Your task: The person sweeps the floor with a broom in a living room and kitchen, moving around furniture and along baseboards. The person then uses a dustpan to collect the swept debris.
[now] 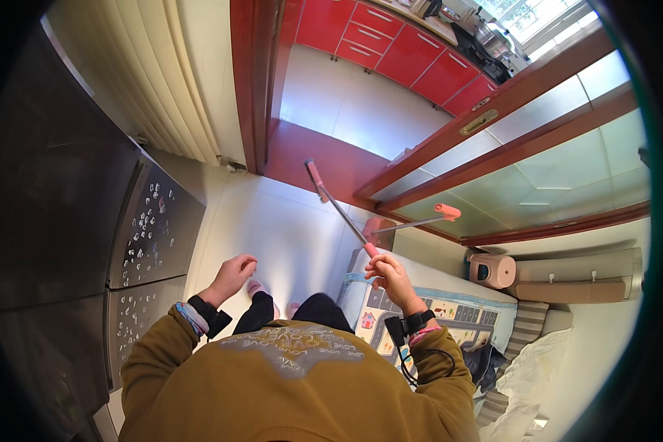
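My right hand [389,276] grips the pink handle end of a long brush [342,214] with a metal shaft. Its pink head with dark bristles points away from me, above the floor near the red door sill. My left hand [236,276] hangs at the left with its fingers curled, and I see nothing in it. To the right of the brush stands a pink long-handled dustpan [380,232], its metal shaft leaning out to the right and ending in a pink grip [447,211].
A dark refrigerator [154,221] is on the left, beside a cream curtain [166,83]. Ahead, a doorway with a red sill [315,149] opens on red kitchen cabinets [403,50]. A glass-paned sliding door [552,166] and a bed or couch with a road-map mat [453,309] lie on the right.
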Demonstrator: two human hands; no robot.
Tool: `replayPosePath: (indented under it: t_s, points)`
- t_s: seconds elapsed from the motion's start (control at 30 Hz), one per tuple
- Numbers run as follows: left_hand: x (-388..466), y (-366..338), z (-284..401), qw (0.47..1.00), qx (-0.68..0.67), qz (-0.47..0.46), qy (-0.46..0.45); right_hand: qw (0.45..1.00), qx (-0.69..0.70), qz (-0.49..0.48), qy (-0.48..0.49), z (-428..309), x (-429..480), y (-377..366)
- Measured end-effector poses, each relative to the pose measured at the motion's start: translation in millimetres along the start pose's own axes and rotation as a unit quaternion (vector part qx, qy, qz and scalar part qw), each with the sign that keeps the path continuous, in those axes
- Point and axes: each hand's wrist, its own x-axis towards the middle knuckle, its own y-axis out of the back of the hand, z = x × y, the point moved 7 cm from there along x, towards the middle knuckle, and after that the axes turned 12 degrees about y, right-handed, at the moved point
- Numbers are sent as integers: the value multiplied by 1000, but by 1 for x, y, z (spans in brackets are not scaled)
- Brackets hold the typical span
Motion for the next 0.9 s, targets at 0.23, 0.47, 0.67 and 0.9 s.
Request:
replayPosePath:
  t_s: [0.23,0.47,0.67,0.9]
  points:
    - [22,35,-16,997,15,-5,70,991,12,44,-129,100,29,56]
    - [54,62,20,994,-20,57,88,936,-214,-39,-277,133,19,130]
    - [100,48,80,992,-49,70,89,775,-596,-101,-185,107,46,167]
    - [93,38,82,989,-31,83,115,691,-706,-139,-67,67,83,174]
